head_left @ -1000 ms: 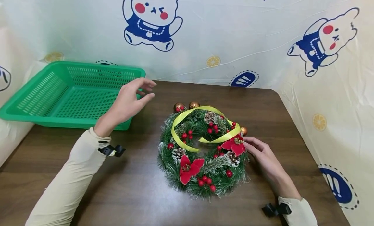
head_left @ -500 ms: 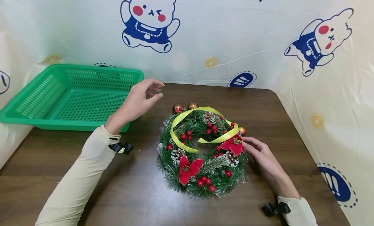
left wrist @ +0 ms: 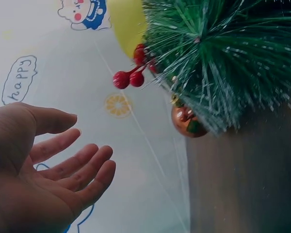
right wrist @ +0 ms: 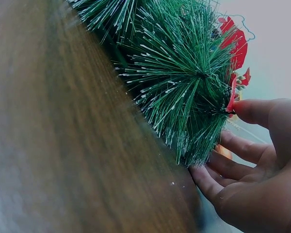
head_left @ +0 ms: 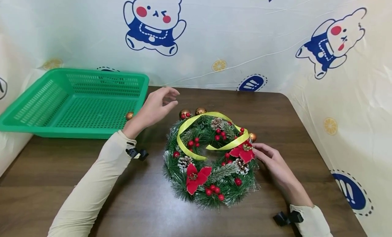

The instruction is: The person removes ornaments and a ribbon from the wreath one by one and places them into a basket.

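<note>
A round evergreen wreath [head_left: 225, 172] lies on a brown table [head_left: 153, 199], its ring showing no long axis, a yellow ribbon [head_left: 229, 146] looped over its far half. A person's right hand [head_left: 274, 164] is the nearer, gripping the wreath's right edge with the thumb against a red flower [head_left: 243, 152]. The left hand [head_left: 155, 107] holds nothing, its fingers loosely bent and apart from the thumb, beyond the wreath's far left side; the wreath lies to its right and closer to the person, gold balls [head_left: 200, 111] on the far rim nearest. Left of the wreath sits a green basket [head_left: 76, 131].
</note>
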{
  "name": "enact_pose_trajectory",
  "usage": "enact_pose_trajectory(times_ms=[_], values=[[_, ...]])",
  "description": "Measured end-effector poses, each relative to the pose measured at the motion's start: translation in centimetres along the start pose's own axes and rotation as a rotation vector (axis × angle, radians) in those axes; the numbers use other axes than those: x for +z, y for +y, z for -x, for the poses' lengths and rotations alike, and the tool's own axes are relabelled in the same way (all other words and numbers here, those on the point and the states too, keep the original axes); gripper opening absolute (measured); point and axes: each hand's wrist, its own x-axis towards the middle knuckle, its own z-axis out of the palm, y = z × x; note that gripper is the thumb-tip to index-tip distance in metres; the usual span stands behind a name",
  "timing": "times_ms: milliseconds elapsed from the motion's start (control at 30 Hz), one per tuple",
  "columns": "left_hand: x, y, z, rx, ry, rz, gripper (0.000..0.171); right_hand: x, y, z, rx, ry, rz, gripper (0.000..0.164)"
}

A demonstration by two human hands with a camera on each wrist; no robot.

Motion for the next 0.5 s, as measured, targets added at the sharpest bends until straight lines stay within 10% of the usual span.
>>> enact_pose_trajectory(times_ms=[500], values=[[2.4,-1.4,-0.5,-0.051,-0.034,0.073,0.027,0.0,0.0,0.0,0.004,0.005,0.006,0.047]])
